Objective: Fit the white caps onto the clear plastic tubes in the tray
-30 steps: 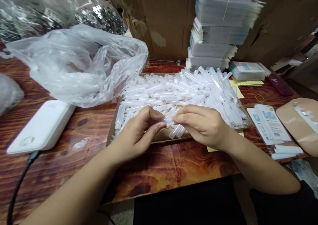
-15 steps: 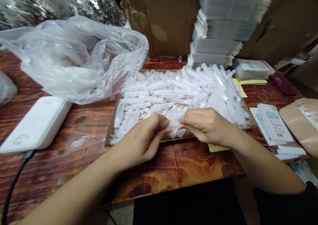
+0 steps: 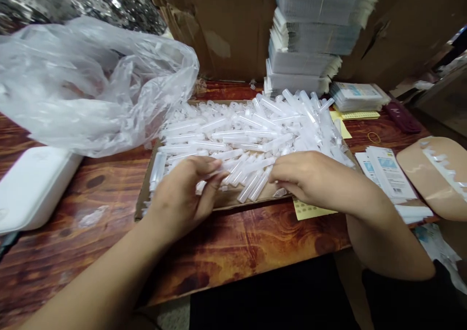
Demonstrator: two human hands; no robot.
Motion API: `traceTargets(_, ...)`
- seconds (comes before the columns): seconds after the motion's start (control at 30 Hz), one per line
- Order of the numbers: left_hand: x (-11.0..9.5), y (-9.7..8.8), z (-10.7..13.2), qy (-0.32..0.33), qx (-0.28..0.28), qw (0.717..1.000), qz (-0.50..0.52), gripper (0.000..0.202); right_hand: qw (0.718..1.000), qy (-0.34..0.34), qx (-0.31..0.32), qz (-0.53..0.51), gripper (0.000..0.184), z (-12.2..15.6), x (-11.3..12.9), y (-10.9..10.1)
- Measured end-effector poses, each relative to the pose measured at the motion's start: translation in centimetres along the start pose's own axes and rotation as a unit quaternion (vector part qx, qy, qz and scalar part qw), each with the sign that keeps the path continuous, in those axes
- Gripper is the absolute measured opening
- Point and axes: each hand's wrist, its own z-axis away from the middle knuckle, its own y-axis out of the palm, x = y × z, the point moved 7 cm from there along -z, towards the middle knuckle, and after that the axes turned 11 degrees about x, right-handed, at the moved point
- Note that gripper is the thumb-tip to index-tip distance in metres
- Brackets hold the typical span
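Note:
A shallow cardboard tray holds a heap of translucent white plastic tubes. My left hand is over the tray's front left part, thumb and forefinger pinched on a small translucent plastic tube, partly hidden by the fingers. On the tray's front right side, my right hand has its fingers curled down among the tubes. Its fingertips are partly hidden, and whatever is between them does not show. Several tubes lie slanting side by side between the hands.
A crumpled clear plastic bag and a white power bank lie left. Behind the tray rises a stack of banded packaging cards. Printed cards, a rubber band and a yellow sticker sheet lie right.
My hands were together over the tray's front, fingertips meeting at a small clear piece. They have moved apart, the right reaching among the tubes. The view has shifted slightly right.

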Motion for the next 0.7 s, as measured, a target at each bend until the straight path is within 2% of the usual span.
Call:
traceTargets(0.1,1.8,-0.5,0.4,-0.098,-0.026,0.995,0.023,0.018,0.995,0.041,0.091,-0.012,0.026,-0.3,-0.8,1.7)
traceTargets(0.17,2.3,-0.4,0.5,-0.118,-0.014,0.992,0.043,0.019,0.99,0.065,0.125,-0.009,0.027,-0.7,-1.1,2.9)
traceTargets(0.23,2.5,-0.2,0.5,-0.121,-0.001,0.991,0.061,0.02,0.988,0.078,0.13,0.022,0.026,-1.2,-1.0,3.5)
traceTargets(0.33,2.4,0.1,0.3,-0.123,0.014,0.989,0.082,0.02,0.989,0.07,0.112,0.068,0.023,-1.5,-0.9,3.1)
traceTargets(0.4,2.4,0.4,0.2,-0.125,0.028,0.987,0.098,0.022,0.998,0.028,0.061,0.014,0.023,-1.6,-0.9,2.0)
traceTargets(0.47,2.5,0.8,0.3,-0.127,0.037,0.983,0.126,0.023,0.994,-0.031,-0.034,-0.103,0.026,-1.4,-1.3,0.2)
traceTargets(0.53,2.5,1.1,0.4,-0.132,0.043,0.975,0.173,0.025,0.96,-0.075,-0.14,-0.23,0.024,-1.2,-2.3,-1.3)
traceTargets(0.6,2.5,1.5,0.4,-0.141,0.052,0.958,0.243,0.027,0.908,-0.092,-0.218,-0.345,0.019,-1.1,-3.5,-1.7)
traceTargets(0.7,2.0,2.0,0.3,-0.157,0.064,0.918,0.36,0.031,0.843,-0.095,-0.267,-0.458,0.023,-1.6,-4.3,-1.0)
